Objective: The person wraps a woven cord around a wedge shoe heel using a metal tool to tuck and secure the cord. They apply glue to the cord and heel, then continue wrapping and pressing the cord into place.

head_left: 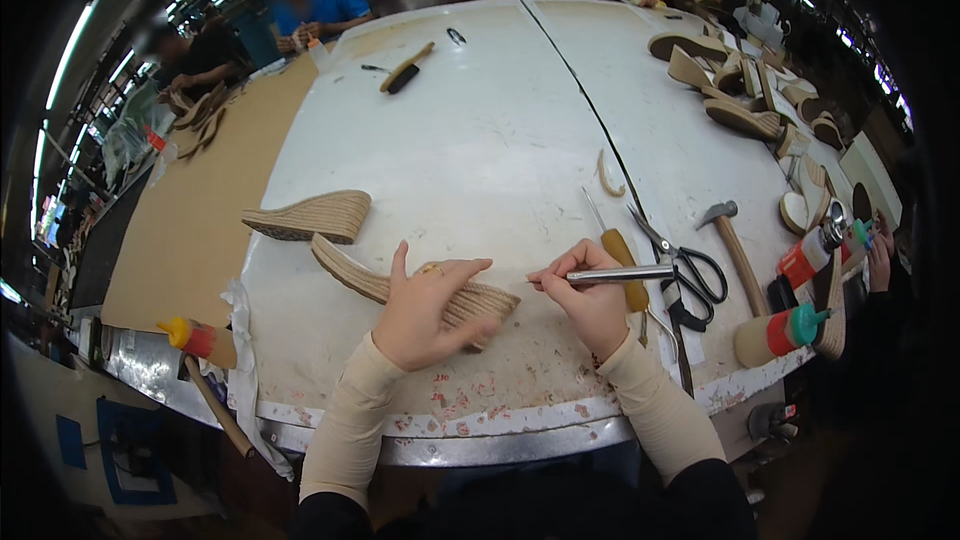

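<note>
Item: jute-wrapped wedge sole (400, 285), lying near the front edge of the white surface (480, 140). Your left hand (425, 315) presses it flat, fingers spread over it and thumb closed against its near side, so it cannot shift. Your right hand (590, 300) has its fingers clamped on a metal awl (610, 275), its tip aimed at the sole's right end. Second wedge sole (310, 217) just beyond, left; scissors (690, 265) and hammer (735, 245) at right, within reach.
</note>
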Demonstrator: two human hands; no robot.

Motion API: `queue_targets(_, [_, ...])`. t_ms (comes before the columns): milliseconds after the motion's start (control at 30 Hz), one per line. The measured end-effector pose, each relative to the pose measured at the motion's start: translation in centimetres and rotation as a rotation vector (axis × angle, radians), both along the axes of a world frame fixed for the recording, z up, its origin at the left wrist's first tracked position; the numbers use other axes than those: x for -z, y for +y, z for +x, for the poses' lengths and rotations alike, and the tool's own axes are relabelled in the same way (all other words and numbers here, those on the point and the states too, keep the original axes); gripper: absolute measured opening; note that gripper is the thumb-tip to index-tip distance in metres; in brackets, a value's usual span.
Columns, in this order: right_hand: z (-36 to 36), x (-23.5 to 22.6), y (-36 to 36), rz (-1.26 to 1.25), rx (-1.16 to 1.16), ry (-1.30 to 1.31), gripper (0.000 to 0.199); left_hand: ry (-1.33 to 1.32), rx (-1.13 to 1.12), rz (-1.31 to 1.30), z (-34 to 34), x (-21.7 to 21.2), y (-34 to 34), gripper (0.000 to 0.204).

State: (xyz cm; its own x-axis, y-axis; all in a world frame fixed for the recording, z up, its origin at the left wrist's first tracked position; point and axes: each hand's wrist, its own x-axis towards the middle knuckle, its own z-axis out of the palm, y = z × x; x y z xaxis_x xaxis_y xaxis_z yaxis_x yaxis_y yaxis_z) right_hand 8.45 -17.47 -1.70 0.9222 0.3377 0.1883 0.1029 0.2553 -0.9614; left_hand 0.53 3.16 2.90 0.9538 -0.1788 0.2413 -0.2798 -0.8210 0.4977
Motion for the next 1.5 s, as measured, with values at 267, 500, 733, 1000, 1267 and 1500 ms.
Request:
queue_targets(267, [0.9, 0.3, -0.3, -0.012, 0.130, -0.034, 0.013, 0.174, 0.032, 0.340, 0.0, -1.6, -0.8, 0.086])
queue_targets(500, [0.9, -5.6, -0.9, 0.240, 0.102, -0.122, 0.014, -0.365, -0.017, -0.346, -2.6, -5.7, -1.8, 0.076])
queue_targets(733, [-0.6, -13.9, -0.4, 0.364, -0.060, -0.453, 0.016, -0.361, 0.063, -0.635, -2.9, -6.3, -3.3, 0.092])
queue_targets(1000, [-3.5, -14.7, -0.2, 0.311, -0.225, -0.547, 0.021, -0.417, 0.151, -0.723, -3.7, -6.1, -3.9, 0.081])
queue_targets(1267, [-3.8, -14.5, 0.1, 0.155, -0.212, -0.693, 0.022, -0.432, 0.110, -0.732, -3.7, -5.9, -4.3, 0.080])
queue_targets(1500, [-3.5, -14.4, -0.1, 0.146, -0.225, -0.760, 0.019, -0.445, 0.079, -0.715, -3.7, -5.8, -4.6, 0.078])
